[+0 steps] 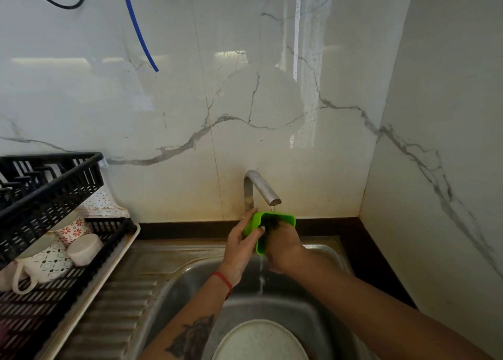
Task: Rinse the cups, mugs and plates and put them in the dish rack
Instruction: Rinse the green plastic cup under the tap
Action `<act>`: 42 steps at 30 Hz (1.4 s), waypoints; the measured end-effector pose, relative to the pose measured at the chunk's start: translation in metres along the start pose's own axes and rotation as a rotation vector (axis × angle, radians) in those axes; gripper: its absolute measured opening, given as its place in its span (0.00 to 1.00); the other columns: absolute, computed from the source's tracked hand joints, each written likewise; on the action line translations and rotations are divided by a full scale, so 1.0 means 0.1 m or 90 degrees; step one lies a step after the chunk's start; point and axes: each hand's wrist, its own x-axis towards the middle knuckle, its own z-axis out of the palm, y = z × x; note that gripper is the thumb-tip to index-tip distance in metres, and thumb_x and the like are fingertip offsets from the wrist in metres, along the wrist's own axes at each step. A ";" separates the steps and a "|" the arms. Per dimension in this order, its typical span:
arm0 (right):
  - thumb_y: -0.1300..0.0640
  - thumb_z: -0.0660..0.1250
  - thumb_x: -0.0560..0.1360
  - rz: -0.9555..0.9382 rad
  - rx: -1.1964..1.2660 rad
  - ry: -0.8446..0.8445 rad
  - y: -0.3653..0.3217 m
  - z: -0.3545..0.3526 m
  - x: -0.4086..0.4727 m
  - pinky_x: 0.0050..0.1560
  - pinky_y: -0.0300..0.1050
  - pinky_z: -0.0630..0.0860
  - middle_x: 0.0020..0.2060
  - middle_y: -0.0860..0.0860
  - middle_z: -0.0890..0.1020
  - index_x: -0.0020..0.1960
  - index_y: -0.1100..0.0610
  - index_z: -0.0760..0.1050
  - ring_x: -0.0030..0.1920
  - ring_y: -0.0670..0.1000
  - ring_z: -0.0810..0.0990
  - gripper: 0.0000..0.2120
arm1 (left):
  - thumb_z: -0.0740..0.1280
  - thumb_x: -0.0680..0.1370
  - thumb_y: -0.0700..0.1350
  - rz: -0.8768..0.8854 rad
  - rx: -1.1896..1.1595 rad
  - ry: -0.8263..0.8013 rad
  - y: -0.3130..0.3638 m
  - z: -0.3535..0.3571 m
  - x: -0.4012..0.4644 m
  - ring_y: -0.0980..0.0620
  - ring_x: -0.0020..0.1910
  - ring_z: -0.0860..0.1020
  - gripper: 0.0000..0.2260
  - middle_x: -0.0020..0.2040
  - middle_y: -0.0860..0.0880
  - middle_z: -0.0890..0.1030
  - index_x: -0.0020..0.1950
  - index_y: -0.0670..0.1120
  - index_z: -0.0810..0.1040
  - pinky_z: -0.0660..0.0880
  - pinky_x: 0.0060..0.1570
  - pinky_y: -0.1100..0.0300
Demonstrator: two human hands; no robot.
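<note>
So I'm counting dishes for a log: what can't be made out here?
Head view only:
- Green cup: inside hidden by right hand.
- Plate in sink: cut off by bottom edge.
- Dish rack: lower mugs partly hidden by the upper tier; left part cut off.
</note>
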 end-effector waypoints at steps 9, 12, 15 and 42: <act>0.66 0.65 0.73 -0.041 0.754 -0.002 -0.11 0.08 -0.10 0.41 0.44 0.77 0.45 0.59 0.78 0.52 0.62 0.74 0.43 0.55 0.78 0.08 | 0.63 0.80 0.38 -0.007 -0.033 0.044 -0.08 0.02 -0.01 0.49 0.65 0.72 0.20 0.69 0.47 0.71 0.69 0.55 0.71 0.77 0.57 0.56; 0.65 0.64 0.75 -0.101 0.504 0.108 -0.16 0.22 -0.17 0.46 0.46 0.74 0.47 0.60 0.80 0.55 0.64 0.74 0.46 0.59 0.80 0.09 | 0.63 0.79 0.38 0.005 0.056 -0.009 -0.02 -0.08 -0.04 0.49 0.65 0.71 0.21 0.70 0.46 0.70 0.68 0.56 0.69 0.75 0.60 0.56; 0.56 0.60 0.80 -0.149 0.187 0.204 -0.04 0.34 -0.21 0.64 0.52 0.66 0.50 0.56 0.82 0.62 0.60 0.73 0.52 0.57 0.78 0.13 | 0.62 0.80 0.38 -0.024 0.107 -0.066 0.04 -0.23 -0.03 0.46 0.65 0.71 0.20 0.69 0.44 0.71 0.70 0.54 0.69 0.75 0.61 0.49; 0.27 0.69 0.61 -0.089 0.581 0.193 0.21 0.45 -0.48 0.61 0.42 0.64 0.70 0.48 0.67 0.77 0.42 0.44 0.65 0.49 0.69 0.54 | 0.57 0.82 0.38 -0.367 -0.242 -0.041 -0.17 -0.07 -0.29 0.44 0.41 0.83 0.10 0.45 0.39 0.83 0.58 0.38 0.76 0.81 0.37 0.52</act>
